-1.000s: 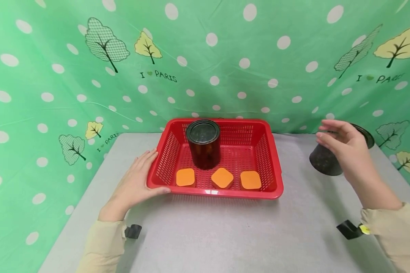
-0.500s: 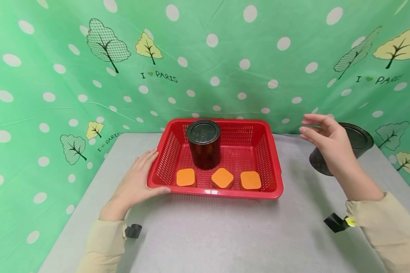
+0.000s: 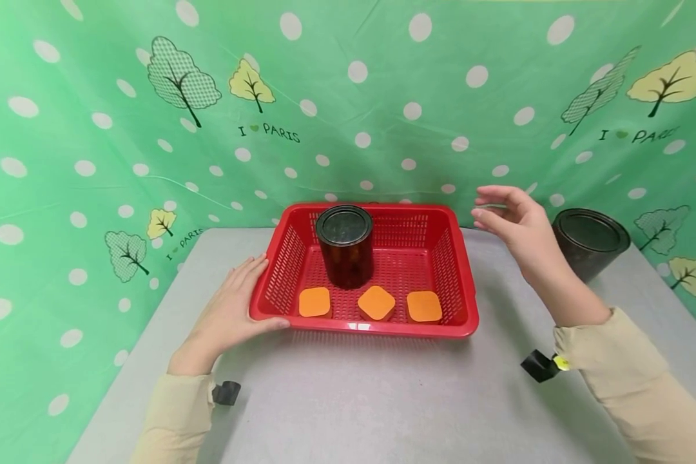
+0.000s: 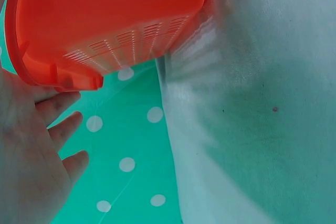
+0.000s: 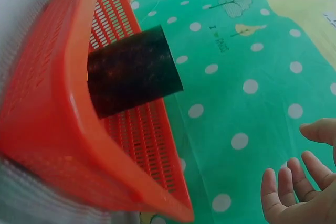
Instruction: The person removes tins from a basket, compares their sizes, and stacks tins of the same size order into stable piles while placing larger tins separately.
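Note:
A red plastic basket (image 3: 472, 293) stands on the table, holding a dark lidded can (image 3: 349, 258) upright toward its back. Along the basket's front inside lie an orange rounded-square block (image 3: 315, 302), a second orange block (image 3: 376, 303) turned cornerwise, and a third orange block (image 3: 424, 306). My left hand (image 3: 226, 310) rests against the basket's front left corner, thumb along the front rim; in the left wrist view its fingers (image 4: 65, 129) are spread beside the rim. With nothing in it, my right hand (image 3: 524, 238) hovers right of the basket, its fingers loosely bent.
Another dark lidded can (image 3: 594, 241) stands on the table at the right, partly hidden by the right forearm. Behind the grey table (image 3: 383, 399) hangs a green dotted cloth (image 3: 383, 96), close to the basket's back. It also runs along the left side.
My right hand has moved left, away from the can at the right and closer to the basket, uncovering more of that can. My left hand and the basket have stayed put.

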A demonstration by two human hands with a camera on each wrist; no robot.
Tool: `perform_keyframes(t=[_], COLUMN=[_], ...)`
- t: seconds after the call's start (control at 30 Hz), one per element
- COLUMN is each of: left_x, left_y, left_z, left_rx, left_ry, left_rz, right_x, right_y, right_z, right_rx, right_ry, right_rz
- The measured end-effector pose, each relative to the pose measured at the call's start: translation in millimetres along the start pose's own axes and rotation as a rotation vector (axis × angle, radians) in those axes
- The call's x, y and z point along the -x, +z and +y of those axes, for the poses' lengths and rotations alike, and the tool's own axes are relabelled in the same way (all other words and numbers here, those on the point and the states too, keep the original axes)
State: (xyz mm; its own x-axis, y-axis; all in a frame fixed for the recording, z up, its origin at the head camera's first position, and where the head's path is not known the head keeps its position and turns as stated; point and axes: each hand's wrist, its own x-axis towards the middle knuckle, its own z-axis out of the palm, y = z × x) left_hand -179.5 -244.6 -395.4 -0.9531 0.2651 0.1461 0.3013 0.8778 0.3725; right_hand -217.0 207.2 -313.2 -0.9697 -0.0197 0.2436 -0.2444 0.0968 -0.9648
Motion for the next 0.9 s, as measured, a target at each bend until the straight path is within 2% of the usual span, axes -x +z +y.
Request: perform_keyframes(t=[0.17,0.4,0.9], left_x=[0.3,0.0,2.0], left_y=[0.0,0.4,-0.2], left_z=[0.0,-1.0,-0.3], left_rx=[0.004,0.000,0.002], left_ry=[-0.002,0.000,-0.010], left_rz=[-0.003,0.000,-0.003], right_x=[-3,-7,-22], right_y=[14.1,34.8,79.2], right_z=[-4,-9,-3], right_rx=[0.103,0.136,0.056], right_ry=[0.010,0.039,0.100], right_rz=[-0.026,-0.068,-0.151])
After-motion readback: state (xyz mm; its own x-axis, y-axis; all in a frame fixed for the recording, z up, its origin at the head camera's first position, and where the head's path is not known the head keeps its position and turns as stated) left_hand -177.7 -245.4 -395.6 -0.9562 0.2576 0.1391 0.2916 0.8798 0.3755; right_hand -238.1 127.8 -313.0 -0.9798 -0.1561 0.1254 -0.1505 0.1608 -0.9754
